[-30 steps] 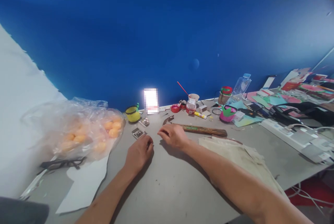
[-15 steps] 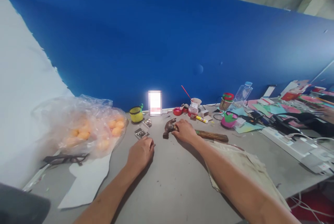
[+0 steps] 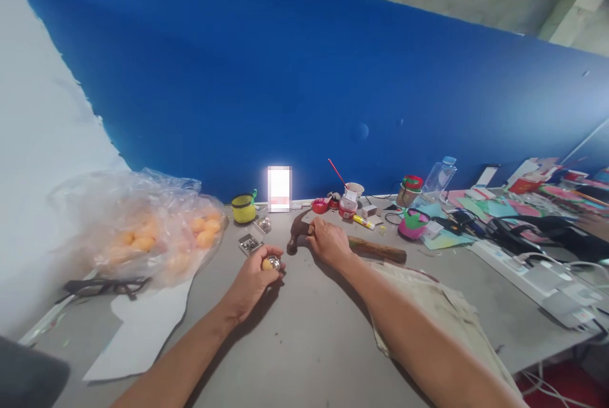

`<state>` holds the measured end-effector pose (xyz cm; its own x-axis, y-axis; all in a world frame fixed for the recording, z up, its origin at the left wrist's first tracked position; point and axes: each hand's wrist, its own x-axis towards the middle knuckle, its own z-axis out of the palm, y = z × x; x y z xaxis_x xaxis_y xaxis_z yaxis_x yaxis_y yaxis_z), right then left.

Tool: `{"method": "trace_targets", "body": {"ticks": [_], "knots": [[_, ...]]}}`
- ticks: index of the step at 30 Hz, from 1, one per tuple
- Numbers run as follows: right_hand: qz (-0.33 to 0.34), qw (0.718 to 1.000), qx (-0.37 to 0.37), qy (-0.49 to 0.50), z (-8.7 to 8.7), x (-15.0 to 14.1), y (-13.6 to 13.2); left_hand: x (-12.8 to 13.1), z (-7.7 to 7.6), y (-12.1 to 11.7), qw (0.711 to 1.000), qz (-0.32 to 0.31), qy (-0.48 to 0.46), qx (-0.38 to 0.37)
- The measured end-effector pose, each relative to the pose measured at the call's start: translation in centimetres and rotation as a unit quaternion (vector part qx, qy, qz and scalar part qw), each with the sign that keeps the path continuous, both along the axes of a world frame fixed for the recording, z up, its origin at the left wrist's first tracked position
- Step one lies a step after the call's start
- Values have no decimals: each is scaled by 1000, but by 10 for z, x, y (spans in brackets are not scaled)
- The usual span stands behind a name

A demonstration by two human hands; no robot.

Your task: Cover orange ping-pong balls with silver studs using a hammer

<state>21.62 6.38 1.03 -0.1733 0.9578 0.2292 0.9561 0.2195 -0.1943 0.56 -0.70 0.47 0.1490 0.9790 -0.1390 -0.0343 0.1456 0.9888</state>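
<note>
My left hand (image 3: 259,276) is turned up, its fingers curled round a small round object (image 3: 272,263), shiny silver on one side and yellow-tan on the other. I cannot make out its exact kind. Just beyond that hand lies a small open box (image 3: 249,243) of little metal pieces, with a clear container (image 3: 264,224) of shiny bits behind it. My right hand (image 3: 330,242) is closed round the upper handle of a claw hammer (image 3: 378,249), close to its rusty head. The hammer lies across the grey table, its wooden handle pointing right.
Clear plastic bags of orange balls (image 3: 204,231) and dark glasses (image 3: 107,286) lie left. A yellow cup (image 3: 244,208) stands near the blue wall. Right are a beige cloth (image 3: 428,306), a glue stick (image 3: 364,222), a pink-green cup (image 3: 413,224) and a white power strip (image 3: 528,281).
My left hand has turned over, bringing the silver-and-tan object into sight. My right hand stays on the hammer. The whole view has shifted slightly.
</note>
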Motion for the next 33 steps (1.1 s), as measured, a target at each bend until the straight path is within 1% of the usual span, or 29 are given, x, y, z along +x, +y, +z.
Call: {"method": "trace_targets", "body": {"ticks": [2, 5, 7, 10, 12, 14, 16, 18, 20, 22, 25, 26, 27, 29, 31, 33], "knots": [[14, 999, 41, -15, 0, -3, -2, 4, 0, -2, 1000, -6, 3, 10], [28, 991, 122, -49, -2, -8, -5, 7, 3, -3, 999, -27, 23, 39], [44, 985, 157, -65, -5, -11, -6, 6, 6, -3, 997, -17, 37, 58], [58, 981, 171, -68, -7, -12, -7, 3, 8, -3, 997, 9, 41, 71], [49, 981, 176, -68, -5, -10, -8, 2, 7, -1, 997, 23, 36, 68], [38, 978, 196, -63, -1, -5, -8, 2, 5, 1, 997, 35, 34, 66], [32, 966, 250, -47, 3, 1, -9, 2, 3, 3, 996, 47, 31, 66], [27, 946, 322, -24, 6, 4, -9, 1, 1, 4, 997, 46, 18, 60], [33, 927, 373, -5, 7, 3, -11, 1, -2, 5, 998, 31, -6, 56], [55, 926, 373, 3, 7, -2, -15, 0, -4, 6, 998, 13, -26, 58], [86, 953, 291, -8, 10, -10, -25, -1, -7, 6, 997, -8, -42, 70], [84, 961, 264, -13, 12, -11, -27, -1, -8, 6, 996, -8, -50, 71], [78, 964, 252, -13, 15, -11, -30, -1, -8, 6, 996, -3, -59, 70], [55, 964, 260, -7, 20, -10, -33, 0, -9, 6, 995, 19, -75, 63], [41, 964, 263, -9, 23, -8, -34, 0, -8, 5, 995, 26, -75, 57], [48, 971, 231, -28, 24, -8, -34, 0, -7, 5, 996, 20, -68, 57]]}}
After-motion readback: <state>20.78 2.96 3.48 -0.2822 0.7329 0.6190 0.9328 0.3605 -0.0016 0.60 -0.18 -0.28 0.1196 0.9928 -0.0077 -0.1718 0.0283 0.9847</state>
